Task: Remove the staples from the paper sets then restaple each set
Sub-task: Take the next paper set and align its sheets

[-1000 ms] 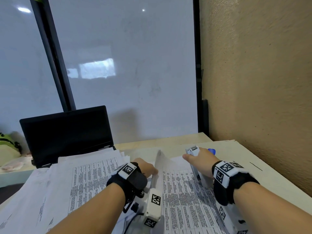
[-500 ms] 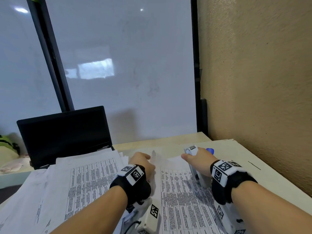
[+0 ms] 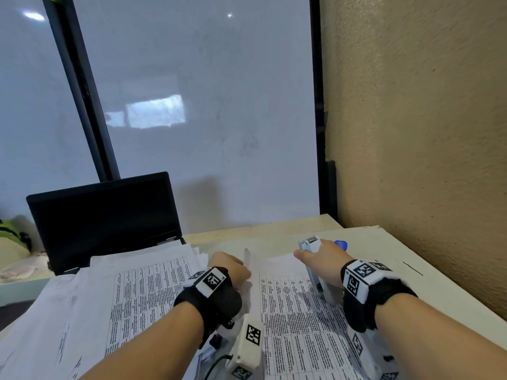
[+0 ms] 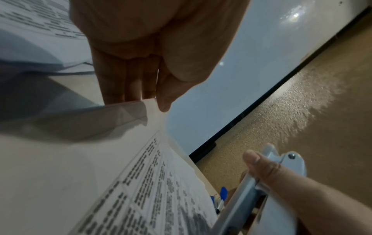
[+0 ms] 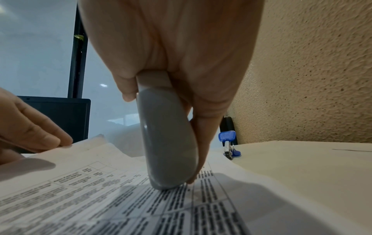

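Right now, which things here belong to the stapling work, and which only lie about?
Job:
- grey stapler, gripped by right hand
- paper set, corner pinched by left hand
- blue staple remover
- paper stack

Lying about:
- laptop

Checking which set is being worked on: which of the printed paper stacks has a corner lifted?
The paper set under the grey stapler: left hand pinches its corner. The left stack lies flat.

left hand (image 3: pixel 230 266): pinch grip (thumb, fingers) | right hand (image 3: pixel 321 260): curled grip
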`<move>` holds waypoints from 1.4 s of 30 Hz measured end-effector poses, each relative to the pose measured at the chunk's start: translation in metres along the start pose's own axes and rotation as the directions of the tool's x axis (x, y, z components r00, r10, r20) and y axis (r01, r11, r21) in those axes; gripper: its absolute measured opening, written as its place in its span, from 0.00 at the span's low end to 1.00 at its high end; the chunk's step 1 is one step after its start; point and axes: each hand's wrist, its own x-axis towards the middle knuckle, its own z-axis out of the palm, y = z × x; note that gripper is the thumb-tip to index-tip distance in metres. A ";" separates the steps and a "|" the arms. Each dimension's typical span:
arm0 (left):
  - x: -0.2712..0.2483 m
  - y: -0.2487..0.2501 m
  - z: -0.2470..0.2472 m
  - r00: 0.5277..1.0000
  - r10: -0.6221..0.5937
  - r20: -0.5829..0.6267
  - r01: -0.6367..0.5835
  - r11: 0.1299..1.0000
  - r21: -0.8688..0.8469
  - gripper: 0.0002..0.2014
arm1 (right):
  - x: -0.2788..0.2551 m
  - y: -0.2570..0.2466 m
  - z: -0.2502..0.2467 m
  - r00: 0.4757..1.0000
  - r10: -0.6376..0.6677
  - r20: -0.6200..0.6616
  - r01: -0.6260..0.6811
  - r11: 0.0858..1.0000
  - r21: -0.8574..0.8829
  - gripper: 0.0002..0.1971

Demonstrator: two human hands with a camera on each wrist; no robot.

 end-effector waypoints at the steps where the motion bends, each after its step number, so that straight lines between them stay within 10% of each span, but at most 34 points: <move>1: 0.000 0.000 0.000 1.000 -0.002 -0.006 0.002 1.000 -0.031 0.04 | 0.001 0.000 0.000 1.000 -0.003 -0.002 0.003 1.000 -0.005 0.17; 23: -0.026 0.007 -0.001 0.997 -0.071 0.021 0.072 0.879 -0.471 0.10 | -0.008 -0.008 -0.001 1.000 -0.027 -0.005 0.027 1.000 -0.013 0.19; 42: -0.012 0.003 -0.005 0.993 -0.100 0.066 0.116 0.939 -0.323 0.08 | -0.005 -0.005 -0.002 1.000 0.012 0.002 -0.012 1.000 0.025 0.18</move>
